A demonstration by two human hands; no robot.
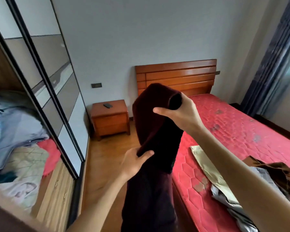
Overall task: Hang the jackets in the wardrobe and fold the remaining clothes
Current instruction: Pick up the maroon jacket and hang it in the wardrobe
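A dark maroon garment [156, 131] hangs in front of me over the floor beside the bed. My right hand [179, 113] grips its top, bunched part at chest height. My left hand [136, 162] pinches a fold of the same garment lower down on its left edge. The rest of it drops down past the bottom of the frame. On the red mattress [233, 128] to the right lie a beige garment [208, 166], a grey one [231, 201] and a brown one [278, 171]. The open wardrobe [10, 114] on the left holds stacked bedding and clothes.
Dark-framed sliding wardrobe doors [57, 91] stand along the left. A wooden nightstand [110, 119] with a small dark object on top sits by the wooden headboard [176, 76]. Wooden floor runs between wardrobe and bed. Blue curtains [274, 52] hang at the far right.
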